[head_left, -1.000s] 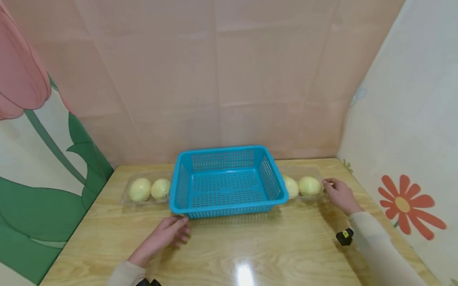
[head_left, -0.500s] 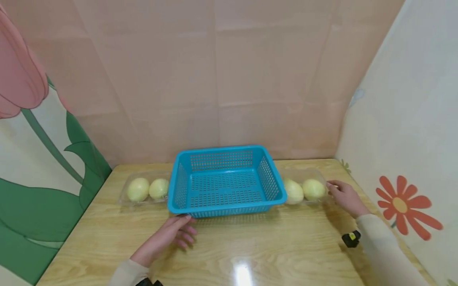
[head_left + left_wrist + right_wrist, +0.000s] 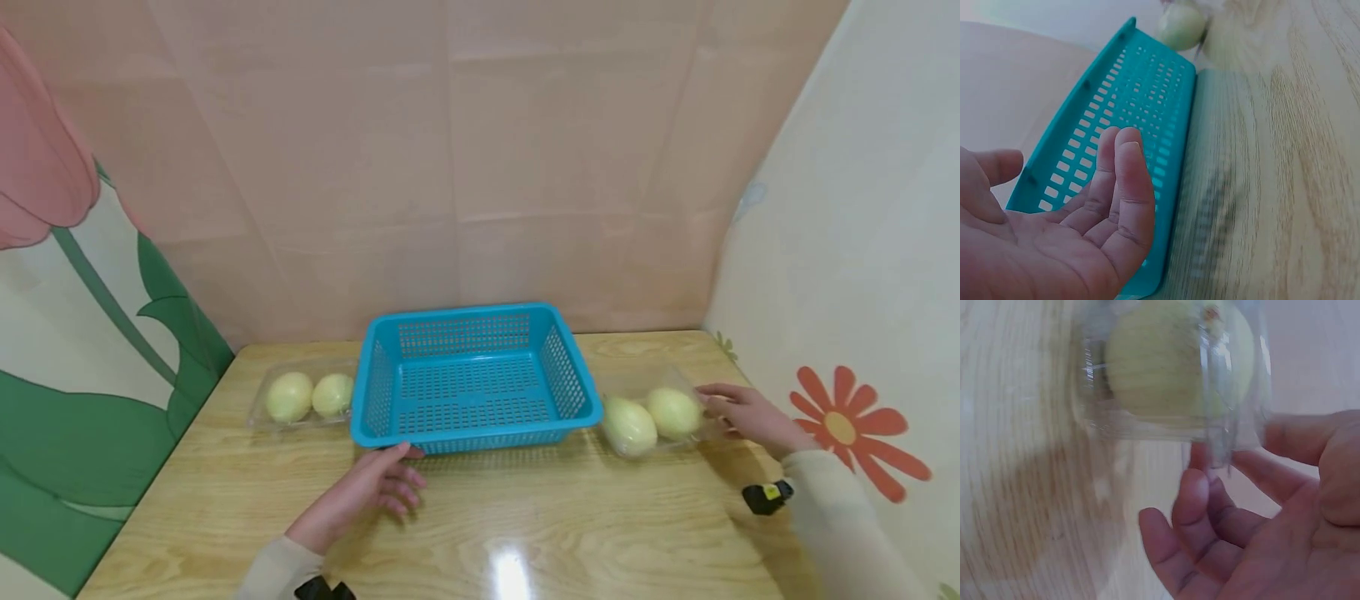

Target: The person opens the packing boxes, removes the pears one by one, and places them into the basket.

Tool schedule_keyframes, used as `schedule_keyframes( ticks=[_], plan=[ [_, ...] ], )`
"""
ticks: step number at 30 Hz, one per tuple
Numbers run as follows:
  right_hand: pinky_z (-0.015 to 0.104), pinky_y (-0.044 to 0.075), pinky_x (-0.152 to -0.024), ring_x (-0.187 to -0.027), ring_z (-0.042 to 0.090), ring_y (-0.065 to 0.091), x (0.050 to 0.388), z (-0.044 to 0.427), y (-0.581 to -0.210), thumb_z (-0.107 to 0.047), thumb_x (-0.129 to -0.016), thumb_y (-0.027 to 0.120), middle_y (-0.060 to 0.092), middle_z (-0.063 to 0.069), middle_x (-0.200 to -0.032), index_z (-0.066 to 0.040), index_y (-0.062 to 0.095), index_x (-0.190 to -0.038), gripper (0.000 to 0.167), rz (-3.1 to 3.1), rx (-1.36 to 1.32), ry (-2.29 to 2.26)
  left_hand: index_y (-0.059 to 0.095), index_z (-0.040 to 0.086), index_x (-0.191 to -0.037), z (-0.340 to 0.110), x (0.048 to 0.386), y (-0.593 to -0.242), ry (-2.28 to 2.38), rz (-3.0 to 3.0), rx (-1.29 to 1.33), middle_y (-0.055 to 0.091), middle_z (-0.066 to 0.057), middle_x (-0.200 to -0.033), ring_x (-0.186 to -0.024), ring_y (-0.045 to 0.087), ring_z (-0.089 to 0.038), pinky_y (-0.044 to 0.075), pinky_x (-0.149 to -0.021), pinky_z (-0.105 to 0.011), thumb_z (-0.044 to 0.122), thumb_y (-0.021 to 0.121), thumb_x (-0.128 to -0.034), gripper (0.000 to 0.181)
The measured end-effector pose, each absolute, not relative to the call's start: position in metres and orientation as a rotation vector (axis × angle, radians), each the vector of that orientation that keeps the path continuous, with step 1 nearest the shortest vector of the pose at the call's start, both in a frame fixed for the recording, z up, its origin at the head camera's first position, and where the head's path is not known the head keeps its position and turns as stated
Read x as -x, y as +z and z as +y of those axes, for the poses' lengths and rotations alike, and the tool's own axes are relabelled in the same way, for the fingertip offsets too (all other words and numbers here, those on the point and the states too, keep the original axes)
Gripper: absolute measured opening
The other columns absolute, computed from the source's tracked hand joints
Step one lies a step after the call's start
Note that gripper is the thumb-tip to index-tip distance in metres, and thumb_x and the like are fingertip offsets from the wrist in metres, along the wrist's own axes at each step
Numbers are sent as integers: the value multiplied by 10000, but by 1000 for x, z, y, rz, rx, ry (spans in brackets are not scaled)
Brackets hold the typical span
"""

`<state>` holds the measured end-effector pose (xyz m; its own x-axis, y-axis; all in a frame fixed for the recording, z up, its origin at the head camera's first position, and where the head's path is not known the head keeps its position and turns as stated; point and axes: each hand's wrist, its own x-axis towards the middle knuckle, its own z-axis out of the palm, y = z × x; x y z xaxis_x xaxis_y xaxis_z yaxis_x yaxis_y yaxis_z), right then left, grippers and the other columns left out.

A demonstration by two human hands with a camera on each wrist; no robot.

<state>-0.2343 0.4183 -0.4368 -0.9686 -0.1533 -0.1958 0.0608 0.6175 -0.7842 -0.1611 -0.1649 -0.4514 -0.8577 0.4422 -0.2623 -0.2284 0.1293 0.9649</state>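
Observation:
My right hand (image 3: 757,421) pinches the right end of a clear plastic box (image 3: 1147,432) between thumb and fingers. Two pale, peeled-looking onions (image 3: 630,429) lie in this box, which is slanted beside the right side of a blue basket (image 3: 480,439). Close to the basket's front wall is my left hand (image 3: 367,487), its fingers relaxed and slightly bent, holding nothing. In the left wrist view those fingers (image 3: 1132,181) stand before the perforated wall; whether they touch it I cannot tell. Inside, the basket shows a bare slotted bottom.
Left of the basket, a second clear box (image 3: 322,364) holds two more onions (image 3: 289,397). All stand on a wooden table (image 3: 585,525), with a pinkish cloth backdrop (image 3: 450,167) behind and a flower-printed panel (image 3: 840,250) at right.
My right hand has drawn the right box rightward and nearer to me, turning it and showing more of its onions. My left hand has slid slightly right along the basket's front.

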Motion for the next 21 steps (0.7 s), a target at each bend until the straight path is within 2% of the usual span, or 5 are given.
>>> schedule_keyframes(
  ticks=[6, 10, 16, 21],
  plan=[
    [342, 534, -636, -685, 130, 519, 230, 420, -431, -194, -1049, 488, 559, 60, -841, 92, 360, -1465, 520, 2492, 70, -1258, 357, -119, -1421, -163, 158, -452, 1830, 1887, -187, 672, -138, -1045, -833, 665, -195, 570, -717, -335, 504, 363, -1059, 720],
    [372, 552, -680, -716, 151, 541, 227, 419, -424, -212, -1032, 529, 572, 61, -859, 87, 369, -1460, 546, 2433, 57, -1232, 347, -116, -1425, -159, 158, -452, 1844, 1891, -170, 671, -150, -1051, -827, 660, -188, 565, -714, -328, 509, 365, -1056, 726],
    [368, 551, -668, -689, 148, 550, 222, 423, -414, -273, -1040, 528, 566, 41, -780, 131, 351, -1445, 599, 2314, 142, -1163, 342, -108, -1433, -154, 158, -451, 1866, 1876, -170, 668, -161, -1063, -835, 659, -195, 565, -718, -326, 515, 366, -1054, 730],
    [351, 533, -652, -658, 122, 507, 220, 429, -412, -261, -1051, 505, 536, 12, -743, 129, 392, -1418, 547, 2204, 208, -1152, 349, -107, -1420, -151, 158, -450, 1884, 1863, -175, 668, -171, -1067, -836, 658, -194, 561, -719, -316, 509, 353, -1058, 714]
  ],
)
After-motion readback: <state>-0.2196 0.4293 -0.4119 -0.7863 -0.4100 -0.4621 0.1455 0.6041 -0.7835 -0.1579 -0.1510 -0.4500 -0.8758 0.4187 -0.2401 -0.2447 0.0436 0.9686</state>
